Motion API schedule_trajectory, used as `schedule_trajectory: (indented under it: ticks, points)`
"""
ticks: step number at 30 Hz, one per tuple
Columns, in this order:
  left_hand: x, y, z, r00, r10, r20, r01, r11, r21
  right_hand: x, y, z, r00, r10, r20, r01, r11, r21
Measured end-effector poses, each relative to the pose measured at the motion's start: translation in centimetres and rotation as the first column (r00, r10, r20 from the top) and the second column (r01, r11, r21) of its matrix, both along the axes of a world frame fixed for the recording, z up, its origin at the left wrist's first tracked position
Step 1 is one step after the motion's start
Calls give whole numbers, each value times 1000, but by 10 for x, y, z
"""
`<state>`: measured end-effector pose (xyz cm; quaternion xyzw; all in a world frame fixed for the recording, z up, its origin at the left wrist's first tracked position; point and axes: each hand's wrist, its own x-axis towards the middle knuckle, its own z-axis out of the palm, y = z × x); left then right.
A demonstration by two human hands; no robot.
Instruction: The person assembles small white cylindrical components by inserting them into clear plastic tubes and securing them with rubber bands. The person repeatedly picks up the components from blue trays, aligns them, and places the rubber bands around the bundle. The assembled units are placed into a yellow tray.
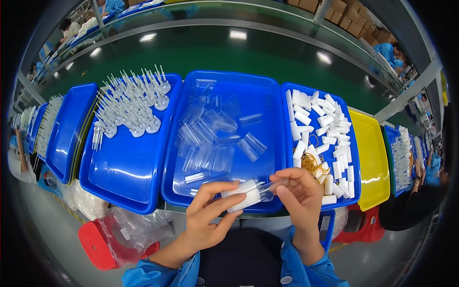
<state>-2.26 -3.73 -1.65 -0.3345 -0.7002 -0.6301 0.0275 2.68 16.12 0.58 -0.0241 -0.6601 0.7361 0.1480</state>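
My left hand is closed around a white rectangular block, thumb and fingers at its sides. At the block's right end, my right hand pinches a transparent plastic piece with a thin stem; its exact shape is partly hidden by the fingers. Both hands are over the front edge of the middle blue tray. Transparent plastic sleeves lie loosely in that tray. Nearest my right hand, a blue tray holds many white blocks and a bunch of tan rubber bands.
To the left, a blue tray bears upright thin-stemmed translucent parts. Stacked blue trays stand farther left, a yellow tray at right. Red stools sit below the bench. A green surface runs behind; other people work beyond.
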Motion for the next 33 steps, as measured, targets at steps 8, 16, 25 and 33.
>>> schedule_trajectory:
  ticks: [8, 16, 25, 33]
  points:
    - [1, 6, -6, 999, 32, -40, -30, 999, 26, 0, 1, -10, 972, -49, -229, 103, 967, 232]
    - [2, 4, -5, 998, 1, 58, -2, 1000, 2, 7, 1, -7, 995, -51, -81, 60, 992, 112]
    - [1, 6, -4, 998, 16, -60, -13, 999, 40, 5, -2, -8, 999, 19, -49, -26, 989, -145]
    - [10, 20, -5, 968, 208, -142, -213, 977, -25, 2, -21, -3, 975, -165, -148, 219, 818, 532]
